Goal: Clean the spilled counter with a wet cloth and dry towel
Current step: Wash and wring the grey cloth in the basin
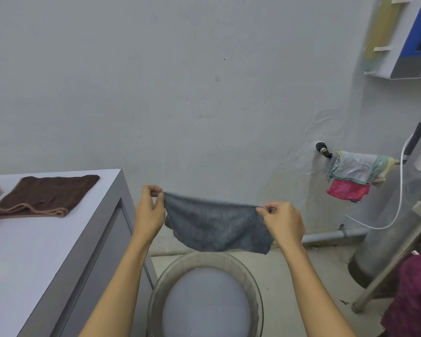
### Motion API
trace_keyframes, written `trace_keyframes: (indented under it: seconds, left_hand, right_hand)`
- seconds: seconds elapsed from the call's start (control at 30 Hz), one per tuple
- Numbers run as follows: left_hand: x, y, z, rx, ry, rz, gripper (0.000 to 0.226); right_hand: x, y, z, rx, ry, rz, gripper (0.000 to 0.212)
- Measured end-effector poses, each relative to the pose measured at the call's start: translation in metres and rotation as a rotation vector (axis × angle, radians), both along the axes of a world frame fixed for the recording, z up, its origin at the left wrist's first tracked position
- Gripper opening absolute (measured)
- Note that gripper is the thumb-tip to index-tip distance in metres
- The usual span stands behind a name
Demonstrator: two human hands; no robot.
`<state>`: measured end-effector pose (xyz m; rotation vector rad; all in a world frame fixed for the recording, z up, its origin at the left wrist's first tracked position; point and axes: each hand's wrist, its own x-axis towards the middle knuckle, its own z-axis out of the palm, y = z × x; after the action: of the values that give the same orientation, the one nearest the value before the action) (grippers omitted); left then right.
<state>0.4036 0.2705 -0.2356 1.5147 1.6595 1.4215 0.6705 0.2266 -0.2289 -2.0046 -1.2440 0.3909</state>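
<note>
I hold the grey cloth [216,227] stretched above the basin [204,261], left hand [149,215] and right hand [283,222] each pinching a top corner; I'd lower it evenly into the water.

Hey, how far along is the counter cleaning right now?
Early, by the look of it. In hand: both hands, left hand and right hand, pinch the top corners of a grey cloth, spread out above a basin of water. Whether the cloth is wet yet is unclear. Left: wiping the counter, then drying with the folded brown towel lying on it, untouched.
</note>
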Motion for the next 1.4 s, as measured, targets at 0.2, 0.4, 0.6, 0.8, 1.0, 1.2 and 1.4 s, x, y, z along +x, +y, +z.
trace_keyframes:
  seconds: [0.2, 0.4, 0.6, 0.8, 1.0, 1.2, 1.4]
  left_hand:
    - [0.004, 0.0, 0.003, 0.01, -0.19, -0.056, 0.011]
    - [0.0, 0.005, 0.004, -0.062, -0.052, -0.075, 0.018]
    - [0.005, -0.001, -0.003, -0.023, 0.21, -0.051, 0.021]
    - [0.03, -0.018, 0.014, 0.25, -0.047, -0.136, 0.019]
    - [0.063, -0.028, 0.048, 0.382, -0.006, -0.44, 0.021]
    - [0.078, -0.023, 0.052, 0.197, 0.156, -0.75, 0.027]
    - [0.075, -0.021, 0.047, 0.308, 0.256, -0.573, 0.016]
  right_hand:
    - [0.001, 0.002, -0.001, 0.009, 0.051, -0.011, 0.017]
    - [0.003, 0.004, -0.001, 0.065, 0.138, -0.045, 0.017]
    - [0.006, 0.012, -0.011, 0.131, 0.345, -0.06, 0.008]
    - [0.007, 0.022, -0.009, 0.188, 0.695, -0.081, 0.025]
    - [-0.009, 0.034, 0.01, 0.217, 0.828, 0.137, 0.035]
    - [-0.021, 0.015, 0.035, 0.201, 0.88, 0.714, 0.041]
    - [-0.016, 0.007, 0.044, 0.158, 0.853, 0.846, 0.039]
